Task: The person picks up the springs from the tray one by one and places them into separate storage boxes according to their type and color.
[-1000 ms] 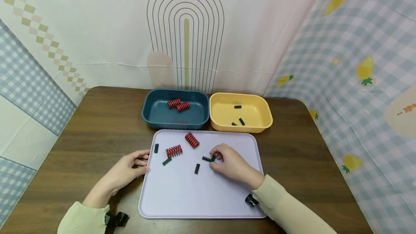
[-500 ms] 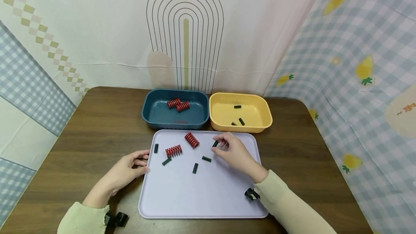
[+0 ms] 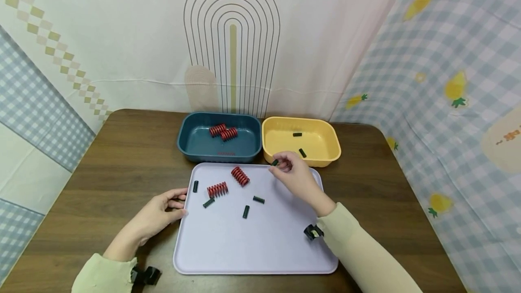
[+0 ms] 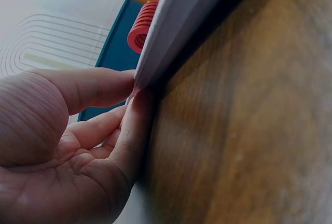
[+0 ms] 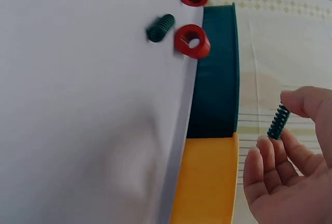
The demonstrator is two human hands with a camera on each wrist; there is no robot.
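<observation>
My right hand pinches a small dark green spring between thumb and fingers. It is above the tray's far edge, right at the near rim of the yellow bin. My left hand grips the left rim of the pale lilac tray, thumb on one side and fingers on the other. On that tray lie two larger red springs, one near the back and one farther left. Several small dark green springs are scattered around them, including an upright-lying green spring near the middle.
Beyond the tray, a dark blue bin stands left of the yellow one and holds red springs. Inside the yellow bin two dark springs show, one at the back. All stand on a brown wooden table with patterned cloth behind.
My right hand has lifted a green spring off the tray and carried it away from me to the yellow bin's near rim. The left hand has stayed at the tray's edge.
</observation>
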